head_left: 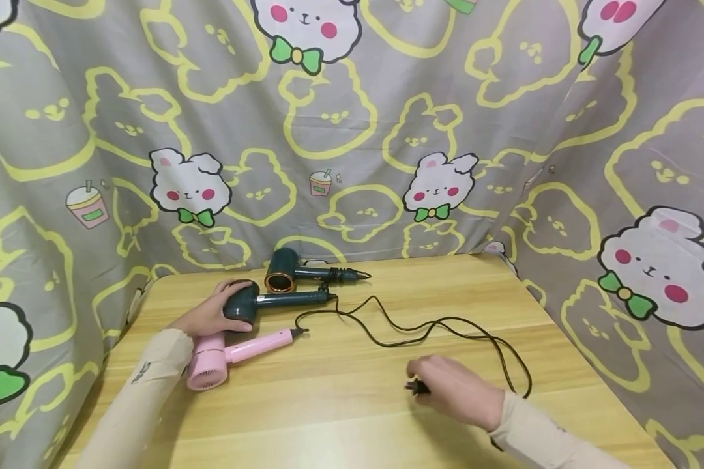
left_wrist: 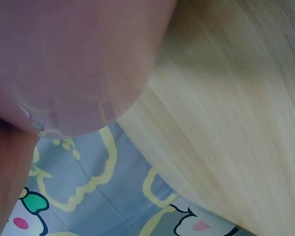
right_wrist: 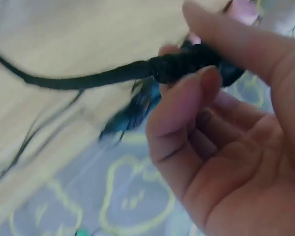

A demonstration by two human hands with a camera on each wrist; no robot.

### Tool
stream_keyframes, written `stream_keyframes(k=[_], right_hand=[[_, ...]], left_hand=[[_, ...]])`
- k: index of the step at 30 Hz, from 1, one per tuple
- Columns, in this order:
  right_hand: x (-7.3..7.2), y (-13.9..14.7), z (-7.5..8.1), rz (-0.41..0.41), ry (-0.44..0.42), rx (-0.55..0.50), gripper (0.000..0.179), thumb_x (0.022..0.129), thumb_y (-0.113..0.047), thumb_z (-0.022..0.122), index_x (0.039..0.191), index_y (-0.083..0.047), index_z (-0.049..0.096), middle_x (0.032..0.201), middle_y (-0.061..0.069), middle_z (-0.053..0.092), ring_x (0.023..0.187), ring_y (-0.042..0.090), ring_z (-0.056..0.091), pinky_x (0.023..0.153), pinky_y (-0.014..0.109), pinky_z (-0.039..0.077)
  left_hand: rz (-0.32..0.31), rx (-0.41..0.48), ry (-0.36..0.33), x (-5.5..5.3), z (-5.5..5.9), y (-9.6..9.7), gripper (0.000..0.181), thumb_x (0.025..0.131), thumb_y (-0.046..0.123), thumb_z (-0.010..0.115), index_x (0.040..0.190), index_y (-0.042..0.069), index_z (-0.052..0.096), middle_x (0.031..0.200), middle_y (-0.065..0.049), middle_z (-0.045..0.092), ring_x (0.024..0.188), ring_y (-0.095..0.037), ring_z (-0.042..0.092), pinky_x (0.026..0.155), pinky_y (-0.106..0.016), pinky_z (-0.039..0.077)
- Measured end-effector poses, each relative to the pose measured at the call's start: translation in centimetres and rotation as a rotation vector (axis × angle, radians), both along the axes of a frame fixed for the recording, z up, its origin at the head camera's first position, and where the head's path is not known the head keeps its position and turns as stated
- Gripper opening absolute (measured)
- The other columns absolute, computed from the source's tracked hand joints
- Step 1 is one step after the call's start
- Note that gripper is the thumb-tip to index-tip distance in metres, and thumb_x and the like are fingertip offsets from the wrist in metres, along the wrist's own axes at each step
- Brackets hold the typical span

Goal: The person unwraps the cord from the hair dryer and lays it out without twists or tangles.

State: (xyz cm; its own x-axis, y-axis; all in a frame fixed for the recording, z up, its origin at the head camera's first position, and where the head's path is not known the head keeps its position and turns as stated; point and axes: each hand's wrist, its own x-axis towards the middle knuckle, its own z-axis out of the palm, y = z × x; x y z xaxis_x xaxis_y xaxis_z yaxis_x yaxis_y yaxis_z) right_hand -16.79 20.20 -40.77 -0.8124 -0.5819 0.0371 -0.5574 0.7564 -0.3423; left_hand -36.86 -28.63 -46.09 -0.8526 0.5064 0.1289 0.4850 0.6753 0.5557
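Note:
My left hand (head_left: 210,315) grips the head of a dark green hair dryer (head_left: 243,305) lying on the table, handle to the right. Just in front of it lies a pink hair dryer (head_left: 208,366), whose smooth pink body (left_wrist: 83,64) fills the upper left of the left wrist view. My right hand (head_left: 462,393), at the right front, pinches a black plug (head_left: 417,387) between thumb and fingers, prongs pointing left. In the right wrist view the plug (right_wrist: 187,63) shows with its cord (right_wrist: 88,81) trailing left.
Behind these lies another dark green hair dryer (head_left: 283,268) with a copper-coloured ring, its cord wrapped by the handle. A loose black cord (head_left: 434,324) loops across the wooden table (head_left: 305,417). Patterned grey curtains (head_left: 352,163) enclose the table's back and sides.

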Motion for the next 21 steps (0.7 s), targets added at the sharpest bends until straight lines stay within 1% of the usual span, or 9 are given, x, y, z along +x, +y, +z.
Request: stream_keyframes(k=[2, 5, 8, 10, 12, 16, 19, 21], right_hand=[[0.0, -1.4, -0.8, 0.057, 0.004, -0.012, 0.015, 0.082, -0.001, 0.081, 0.088, -0.007, 0.068, 0.077, -0.002, 0.07, 0.065, -0.004, 0.054, 0.059, 0.015, 0.049], [0.2, -3.0, -2.2, 0.113, 0.029, 0.029, 0.017, 0.083, 0.008, 0.075, 0.084, -0.007, 0.068, 0.076, -0.001, 0.07, 0.064, -0.001, 0.056, 0.06, 0.013, 0.05], [0.3, -3.9, -3.3, 0.122, 0.027, 0.093, 0.016, 0.082, 0.007, 0.076, 0.083, -0.007, 0.07, 0.076, 0.0, 0.071, 0.066, 0.001, 0.061, 0.06, 0.014, 0.051], [0.3, -4.3, -3.7, 0.111, -0.002, 0.12, 0.012, 0.083, 0.002, 0.08, 0.083, -0.007, 0.072, 0.078, 0.001, 0.072, 0.067, 0.002, 0.063, 0.06, 0.015, 0.051], [0.3, -4.5, -3.9, 0.102, -0.028, 0.134, 0.01, 0.083, -0.003, 0.083, 0.084, -0.007, 0.073, 0.079, 0.002, 0.073, 0.068, 0.002, 0.064, 0.06, 0.015, 0.051], [0.3, -4.8, -4.0, 0.1, -0.035, 0.148, 0.01, 0.083, -0.003, 0.083, 0.085, -0.006, 0.074, 0.08, 0.003, 0.073, 0.068, 0.001, 0.063, 0.06, 0.014, 0.051], [0.3, -5.0, -4.1, 0.106, -0.024, 0.145, 0.012, 0.083, -0.004, 0.084, 0.084, -0.007, 0.073, 0.078, 0.001, 0.072, 0.067, -0.001, 0.06, 0.059, 0.015, 0.05], [0.3, -5.0, -4.0, 0.107, -0.018, 0.138, 0.013, 0.083, -0.006, 0.084, 0.084, -0.008, 0.072, 0.079, -0.001, 0.069, 0.067, 0.0, 0.058, 0.06, 0.015, 0.05]], left_hand=[[0.01, -0.002, -0.007, 0.2, 0.1, 0.0, 0.098, 0.078, 0.036, 0.092, 0.157, 0.012, 0.039, 0.155, -0.031, 0.028, 0.132, -0.05, 0.044, 0.104, -0.066, 0.041], [0.001, -0.009, -0.014, 0.4, 0.2, 0.1, 0.098, 0.079, 0.035, 0.091, 0.157, 0.013, 0.038, 0.157, -0.031, 0.025, 0.133, -0.052, 0.043, 0.104, -0.067, 0.041], [-0.017, -0.012, -0.021, 0.5, 0.3, 0.3, 0.098, 0.079, 0.034, 0.091, 0.158, 0.012, 0.036, 0.159, -0.032, 0.022, 0.137, -0.055, 0.04, 0.105, -0.07, 0.04], [-0.017, -0.014, -0.027, 0.5, 0.3, 0.3, 0.1, 0.078, 0.033, 0.092, 0.158, 0.012, 0.036, 0.16, -0.032, 0.021, 0.139, -0.056, 0.038, 0.106, -0.072, 0.038], [-0.015, -0.012, -0.03, 0.5, 0.3, 0.3, 0.101, 0.077, 0.031, 0.093, 0.158, 0.012, 0.035, 0.161, -0.032, 0.021, 0.14, -0.057, 0.037, 0.107, -0.073, 0.037], [-0.015, -0.019, -0.037, 0.2, 0.2, 0.1, 0.106, 0.076, 0.032, 0.093, 0.16, 0.012, 0.033, 0.163, -0.033, 0.018, 0.142, -0.059, 0.033, 0.109, -0.075, 0.034], [-0.007, -0.027, -0.067, 0.1, 0.3, -0.3, 0.113, 0.075, 0.036, 0.093, 0.164, 0.013, 0.027, 0.167, -0.034, 0.01, 0.147, -0.062, 0.024, 0.112, -0.077, 0.029], [0.016, -0.033, -0.096, 0.3, 0.3, -0.5, 0.118, 0.075, 0.039, 0.093, 0.166, 0.014, 0.022, 0.169, -0.033, 0.002, 0.15, -0.063, 0.016, 0.114, -0.078, 0.024]])
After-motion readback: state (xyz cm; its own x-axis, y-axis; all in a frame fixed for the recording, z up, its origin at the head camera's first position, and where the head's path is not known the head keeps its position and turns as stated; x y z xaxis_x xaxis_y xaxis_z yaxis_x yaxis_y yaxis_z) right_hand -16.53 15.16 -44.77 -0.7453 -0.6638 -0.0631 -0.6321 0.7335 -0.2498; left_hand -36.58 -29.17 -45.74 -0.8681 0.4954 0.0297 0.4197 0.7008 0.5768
